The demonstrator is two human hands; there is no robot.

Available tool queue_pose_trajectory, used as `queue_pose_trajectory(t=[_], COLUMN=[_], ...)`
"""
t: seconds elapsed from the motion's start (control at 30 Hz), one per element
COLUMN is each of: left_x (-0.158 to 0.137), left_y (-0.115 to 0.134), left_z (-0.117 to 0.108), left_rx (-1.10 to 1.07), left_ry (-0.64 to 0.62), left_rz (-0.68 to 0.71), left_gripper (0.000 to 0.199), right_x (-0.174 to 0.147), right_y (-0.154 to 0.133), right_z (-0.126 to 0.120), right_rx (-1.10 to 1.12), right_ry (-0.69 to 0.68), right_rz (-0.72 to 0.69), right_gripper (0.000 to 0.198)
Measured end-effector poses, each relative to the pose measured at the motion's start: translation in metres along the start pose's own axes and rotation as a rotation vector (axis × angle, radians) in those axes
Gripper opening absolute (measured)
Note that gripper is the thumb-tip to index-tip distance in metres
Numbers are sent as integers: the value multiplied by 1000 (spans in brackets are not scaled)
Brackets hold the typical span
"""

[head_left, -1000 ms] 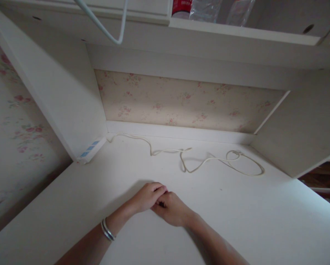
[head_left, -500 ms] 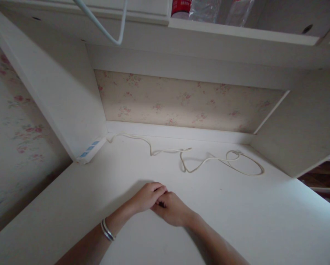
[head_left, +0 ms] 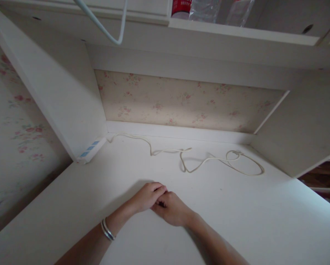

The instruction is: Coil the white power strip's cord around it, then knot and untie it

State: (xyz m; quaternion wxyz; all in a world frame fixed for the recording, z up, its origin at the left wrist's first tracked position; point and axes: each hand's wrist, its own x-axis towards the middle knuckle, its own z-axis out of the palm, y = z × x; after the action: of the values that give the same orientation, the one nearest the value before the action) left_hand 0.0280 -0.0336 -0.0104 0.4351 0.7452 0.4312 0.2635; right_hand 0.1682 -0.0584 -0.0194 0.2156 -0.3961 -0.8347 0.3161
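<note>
My left hand (head_left: 148, 197) and my right hand (head_left: 173, 209) meet on the white desk top (head_left: 143, 243), low in the middle of the view. The fingers of both are curled in against each other. Left thumb and right knuckles touch, with a small dark gap between the palms. No object shows in either hand; the inner fingers are partly hidden. Two silver bangles (head_left: 108, 230) circle my left wrist. Beyond the hands, apart from them, a thin white cable (head_left: 200, 166) lies in loose bends and a loop.
A white power strip (head_left: 90, 150) with blue patches lies by the left side panel (head_left: 62, 84). Overhead, a shelf (head_left: 242, 35) holds a red-labelled container (head_left: 181, 8) and clear plastic packaging (head_left: 205, 10). A pale cord (head_left: 98, 25) hangs at the top left.
</note>
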Motion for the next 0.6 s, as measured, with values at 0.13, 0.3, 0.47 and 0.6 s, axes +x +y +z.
queue_pose_trajectory(t=[0.13,0.3,0.47,0.6], left_x=[0,1,3,5], left_y=[0,-4,-9,-9], left_z=[0,-1,0,2], left_rx=[-19,-15,-115,-169], left_ry=[-3,-58,-91,-92], left_rz=[4,0,-30,-49], left_gripper=[39,43,38,35], right_x=[-3,-26,-79,-126], right_y=[0,-2,33,107], right_z=[-4,-39,-119,-190], right_rx=[101,444,442,373], right_ry=[-27,-185,36,697], right_rz=[33,164,329,550], right_gripper=[23,25,33,35])
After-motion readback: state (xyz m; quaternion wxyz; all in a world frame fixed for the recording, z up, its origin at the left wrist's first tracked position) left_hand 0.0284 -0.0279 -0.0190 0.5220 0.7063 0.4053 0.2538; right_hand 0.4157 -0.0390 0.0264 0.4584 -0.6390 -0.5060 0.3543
